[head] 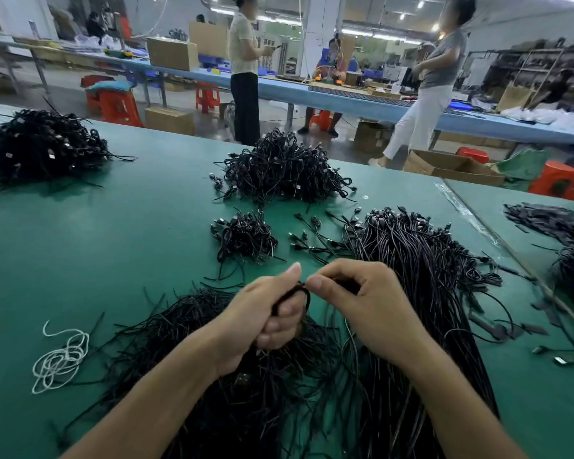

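My left hand [272, 313] grips a small coil of black cable [290, 294] above the green table [113, 260], fingers curled round it. Close beside it my right hand [362, 299] pinches the cable's end or a tie at the top of the coil, thumb against fingertip. Below both hands lies a loose heap of black ties [212, 342]. To the right stretches a long bundle of straight black cables [418, 276] with connectors at the far end.
A small pile of coiled cables [246, 236] lies ahead, a bigger pile [285, 167] behind it, another [37, 144] at far left. White string [60, 359] lies at left. Several people stand or sit by the blue bench [345, 94] beyond.
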The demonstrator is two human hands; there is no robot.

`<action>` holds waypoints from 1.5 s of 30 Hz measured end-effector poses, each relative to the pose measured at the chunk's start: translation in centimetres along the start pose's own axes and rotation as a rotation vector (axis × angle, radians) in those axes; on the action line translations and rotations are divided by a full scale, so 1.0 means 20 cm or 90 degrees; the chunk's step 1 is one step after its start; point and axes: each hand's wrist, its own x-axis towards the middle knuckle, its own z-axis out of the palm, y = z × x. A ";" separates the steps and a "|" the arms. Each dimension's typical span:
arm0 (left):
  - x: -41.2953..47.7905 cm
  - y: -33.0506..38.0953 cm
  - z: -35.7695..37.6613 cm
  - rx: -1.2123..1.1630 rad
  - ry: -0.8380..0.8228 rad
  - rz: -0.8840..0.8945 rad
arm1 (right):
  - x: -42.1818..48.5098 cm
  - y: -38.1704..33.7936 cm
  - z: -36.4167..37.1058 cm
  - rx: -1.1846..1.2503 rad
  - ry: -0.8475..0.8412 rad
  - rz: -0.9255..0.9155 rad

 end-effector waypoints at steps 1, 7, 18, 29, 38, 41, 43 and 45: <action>0.00 0.01 -0.01 -0.108 -0.032 0.001 | 0.00 0.01 0.03 0.034 -0.002 0.019; 0.08 0.05 -0.02 -0.429 0.129 0.194 | -0.08 0.04 0.17 -0.062 -0.136 0.091; 0.02 -0.08 0.04 0.259 0.060 0.063 | -0.09 -0.09 -0.02 -0.259 -0.110 -0.044; -0.06 -0.04 -0.04 0.029 -0.084 -0.087 | -0.08 0.03 0.01 0.016 -0.139 -0.014; -0.01 -0.10 -0.01 -0.102 0.032 -0.109 | -0.07 0.03 0.06 -0.059 -0.115 -0.027; 0.00 -0.10 0.00 -0.181 -0.061 -0.205 | -0.04 0.02 0.07 -0.125 -0.111 -0.058; 0.01 -0.11 -0.01 -0.132 -0.046 -0.236 | -0.01 0.03 0.08 -0.147 -0.112 -0.081; 0.02 -0.12 -0.03 -0.092 0.031 -0.236 | -0.01 0.05 0.09 -0.133 -0.098 -0.081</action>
